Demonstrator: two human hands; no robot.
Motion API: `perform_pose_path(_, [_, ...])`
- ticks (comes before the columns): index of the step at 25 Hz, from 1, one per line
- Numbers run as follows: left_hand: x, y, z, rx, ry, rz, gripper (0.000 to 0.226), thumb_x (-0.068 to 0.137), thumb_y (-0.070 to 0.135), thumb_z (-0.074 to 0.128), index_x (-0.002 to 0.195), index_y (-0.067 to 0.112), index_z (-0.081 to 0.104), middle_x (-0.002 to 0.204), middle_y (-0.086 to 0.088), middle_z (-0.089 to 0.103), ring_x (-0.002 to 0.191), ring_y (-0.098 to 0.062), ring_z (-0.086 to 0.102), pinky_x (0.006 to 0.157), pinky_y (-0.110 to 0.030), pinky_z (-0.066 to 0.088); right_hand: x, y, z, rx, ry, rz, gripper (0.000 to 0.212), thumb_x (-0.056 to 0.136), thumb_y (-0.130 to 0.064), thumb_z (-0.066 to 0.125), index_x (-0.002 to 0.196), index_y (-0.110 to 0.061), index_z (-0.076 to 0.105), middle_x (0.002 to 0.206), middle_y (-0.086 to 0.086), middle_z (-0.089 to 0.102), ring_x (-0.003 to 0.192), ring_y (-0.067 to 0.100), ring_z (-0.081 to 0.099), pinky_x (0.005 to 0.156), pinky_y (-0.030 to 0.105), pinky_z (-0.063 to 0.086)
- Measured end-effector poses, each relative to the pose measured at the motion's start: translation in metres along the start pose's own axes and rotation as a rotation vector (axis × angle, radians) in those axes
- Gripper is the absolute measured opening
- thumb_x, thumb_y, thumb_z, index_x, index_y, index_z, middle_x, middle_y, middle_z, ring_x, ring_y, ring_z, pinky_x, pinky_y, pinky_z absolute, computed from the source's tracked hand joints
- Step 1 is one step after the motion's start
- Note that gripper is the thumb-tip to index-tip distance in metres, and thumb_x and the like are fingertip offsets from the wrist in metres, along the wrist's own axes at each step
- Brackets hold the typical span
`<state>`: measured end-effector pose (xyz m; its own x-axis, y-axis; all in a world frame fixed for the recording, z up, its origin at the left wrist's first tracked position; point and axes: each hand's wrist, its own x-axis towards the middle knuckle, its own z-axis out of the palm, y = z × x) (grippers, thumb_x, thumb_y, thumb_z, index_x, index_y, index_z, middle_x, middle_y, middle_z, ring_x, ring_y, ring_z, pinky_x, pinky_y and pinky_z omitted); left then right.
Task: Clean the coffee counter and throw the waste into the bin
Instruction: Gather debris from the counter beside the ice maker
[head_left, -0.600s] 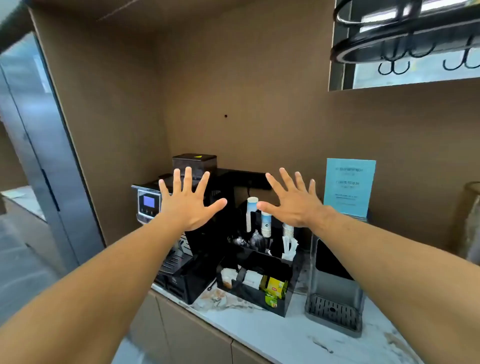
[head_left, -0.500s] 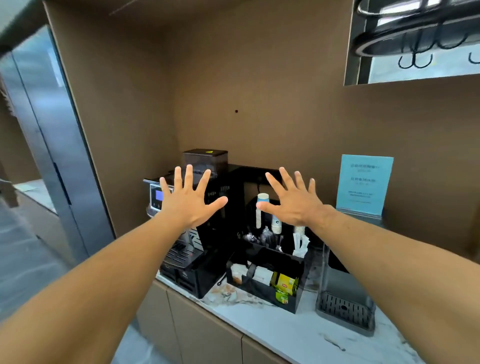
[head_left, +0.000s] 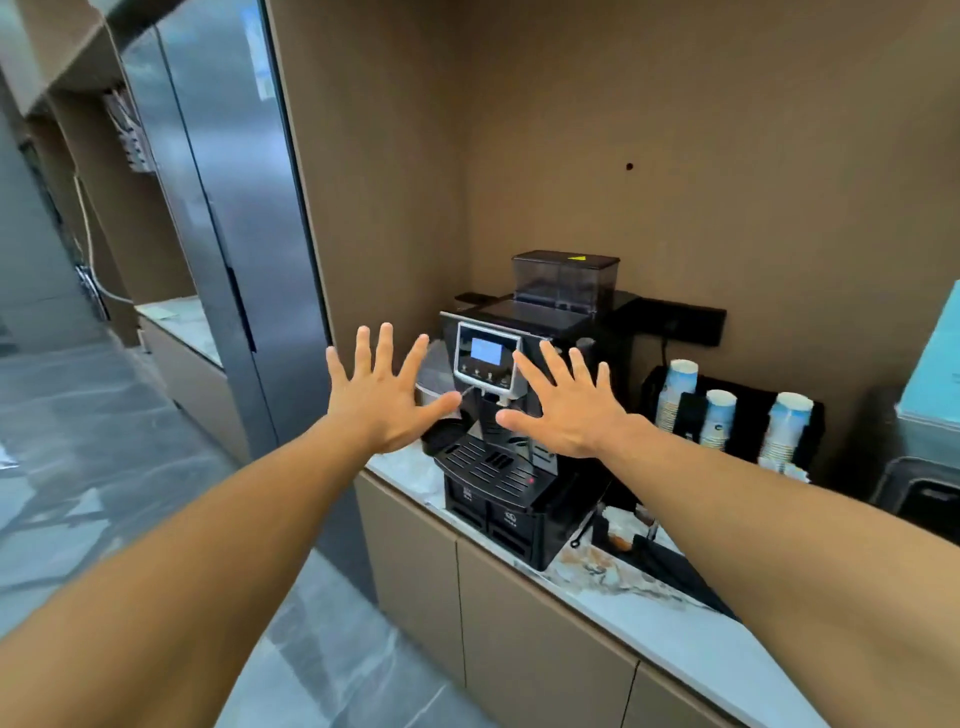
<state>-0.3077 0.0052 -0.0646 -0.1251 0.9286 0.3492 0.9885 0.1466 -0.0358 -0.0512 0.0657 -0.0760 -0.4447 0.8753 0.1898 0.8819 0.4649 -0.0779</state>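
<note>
Head view: left hand (head_left: 382, 397) and right hand (head_left: 563, 408) are hovering with fingers spread, holding nothing, before the black coffee machine with its lit display (head_left: 511, 415). The white marble-patterned counter (head_left: 670, 618) is lying below both hands, stained brown beside the machine.

We have one head-worn view, looking forward and down along both outstretched arms. It faces the back corner of the counter (head_left: 649, 613), near the coffee machine (head_left: 519, 415), with the floor (head_left: 104, 467) at the left. No second view overlaps it.
</note>
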Motion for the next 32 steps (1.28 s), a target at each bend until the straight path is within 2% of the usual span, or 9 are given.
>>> perform_pose_path(7, [0.000,-0.117,0.054,-0.012,-0.092,-0.125,0.104,0.061,0.101,0.000,0.149,0.048,-0.017,0.164,-0.006,-0.019,0.148,-0.035,-0.024,0.114,-0.069,-0.009,0.068,-0.099,0.067,0.039,-0.050,-0.095,0.096,0.070,-0.095,0.014,0.149,-0.048,-0.014,0.164,-0.002,-0.018,0.150,0.037,-0.014,0.116,0.066,-0.005])
perform_pose_path(17, [0.040,-0.215,0.156,-0.043,-0.189,-0.270,0.105,0.061,0.101,0.001,0.150,0.046,-0.013,0.164,-0.006,-0.017,0.149,-0.033,-0.022,0.114,-0.067,-0.010,0.172,-0.179,0.181,0.110,-0.212,-0.187,0.092,0.075,-0.089,0.023,0.150,-0.047,-0.009,0.164,-0.002,-0.018,0.150,0.036,-0.014,0.117,0.062,-0.004])
perform_pose_path(23, [0.101,-0.257,0.247,-0.036,-0.352,-0.327,0.107,0.059,0.103,0.004,0.150,0.048,-0.011,0.165,-0.006,-0.015,0.150,-0.032,-0.019,0.117,-0.064,-0.005,0.261,-0.195,0.256,0.345,-0.356,-0.137,0.075,0.093,-0.070,0.029,0.154,-0.039,-0.003,0.164,0.000,-0.017,0.150,0.036,-0.011,0.120,0.056,0.004])
perform_pose_path(28, [0.154,-0.261,0.304,-0.077,-0.476,-0.266,0.102,0.060,0.101,0.007,0.147,0.052,-0.014,0.165,-0.005,-0.015,0.151,-0.033,-0.015,0.117,-0.063,0.000,0.303,-0.185,0.311,0.354,-0.456,-0.065,0.068,0.101,-0.055,0.030,0.155,-0.034,-0.004,0.164,0.002,-0.018,0.150,0.034,-0.011,0.122,0.053,0.005])
perform_pose_path(30, [0.174,-0.257,0.326,-0.087,-0.546,-0.227,0.101,0.060,0.101,0.008,0.146,0.052,-0.015,0.165,-0.006,-0.015,0.151,-0.034,-0.012,0.117,-0.063,0.005,0.316,-0.177,0.335,0.345,-0.507,-0.027,0.064,0.104,-0.042,0.033,0.155,-0.033,-0.005,0.164,0.001,-0.020,0.150,0.034,-0.012,0.122,0.052,0.004])
perform_pose_path(32, [0.196,-0.254,0.349,-0.127,-0.628,-0.199,0.100,0.064,0.099,0.014,0.148,0.050,-0.013,0.166,-0.006,-0.010,0.152,-0.036,-0.003,0.116,-0.064,0.014,0.332,-0.169,0.354,0.333,-0.520,0.015,0.069,0.102,-0.020,0.040,0.155,-0.031,-0.003,0.164,0.002,-0.019,0.151,0.033,-0.010,0.122,0.050,0.008])
